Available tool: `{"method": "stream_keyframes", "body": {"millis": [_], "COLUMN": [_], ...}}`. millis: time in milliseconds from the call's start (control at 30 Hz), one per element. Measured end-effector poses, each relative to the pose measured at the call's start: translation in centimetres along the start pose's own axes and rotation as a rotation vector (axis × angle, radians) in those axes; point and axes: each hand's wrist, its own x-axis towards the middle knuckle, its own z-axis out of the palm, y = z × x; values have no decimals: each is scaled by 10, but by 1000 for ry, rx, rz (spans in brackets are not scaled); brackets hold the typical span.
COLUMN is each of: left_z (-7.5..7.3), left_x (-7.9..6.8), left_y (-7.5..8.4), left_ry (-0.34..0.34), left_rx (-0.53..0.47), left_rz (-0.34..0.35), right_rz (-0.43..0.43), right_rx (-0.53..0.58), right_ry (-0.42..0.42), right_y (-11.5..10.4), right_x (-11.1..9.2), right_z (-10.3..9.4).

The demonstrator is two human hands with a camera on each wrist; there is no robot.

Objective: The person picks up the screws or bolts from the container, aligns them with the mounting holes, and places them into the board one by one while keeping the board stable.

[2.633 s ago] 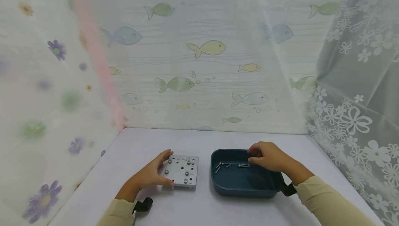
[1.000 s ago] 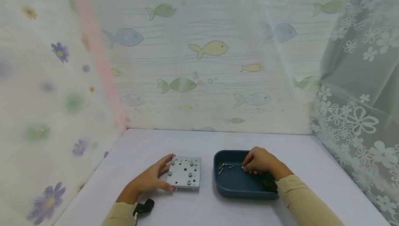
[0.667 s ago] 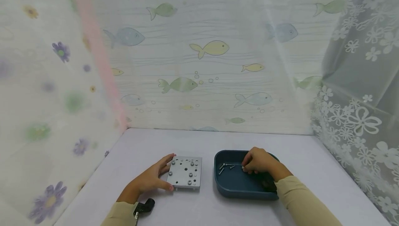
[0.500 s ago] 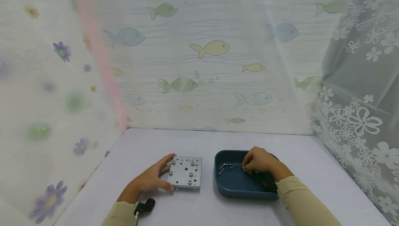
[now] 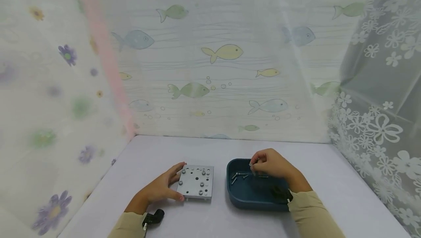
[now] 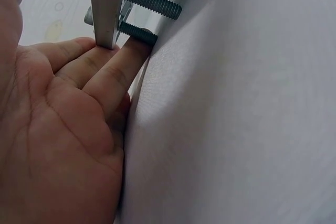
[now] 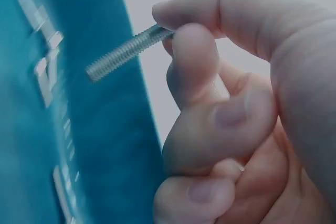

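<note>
A square silver metal plate (image 5: 192, 190) with holes and several socket-head bolts (image 5: 202, 184) in it is raised a little off the table on the left. My left hand (image 5: 159, 187) holds its left side, thumb at the front corner and fingers at the back. From beneath the plate, dark threaded shanks (image 6: 153, 2) stick out in the left wrist view. Over the blue tray (image 5: 256, 204), my right hand (image 5: 274, 163) pinches a bolt (image 7: 123, 56) between thumb and index finger. Its threaded end points away from the fingers; its head is mostly hidden by them.
Several loose bolts (image 5: 234, 181) lie in the left half of the tray, and another bolt (image 5: 262, 176) lies below the right hand. A white table (image 5: 184, 219) carries everything. Patterned curtains (image 5: 220, 117) rise along its back and sides.
The right hand came down into the tray, took hold of a bolt and has now lifted it up and slightly left. The left hand stays on the plate.
</note>
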Motion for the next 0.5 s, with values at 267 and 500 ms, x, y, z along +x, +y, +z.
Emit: {"method": "stream_keyframes", "body": {"millis": [267,500], "left_z": [0,0], "left_x": [4,1], "left_y": [-1,-2], "left_ry": [17,11], "left_rx": [34,24], "left_rz": [-1,-7], "right_rz": [-53,-106], "right_rx": [50,96], "right_ry": [86,112], "right_y": [-23,-28], "right_x": [0,1], "right_z": [6,22]}}
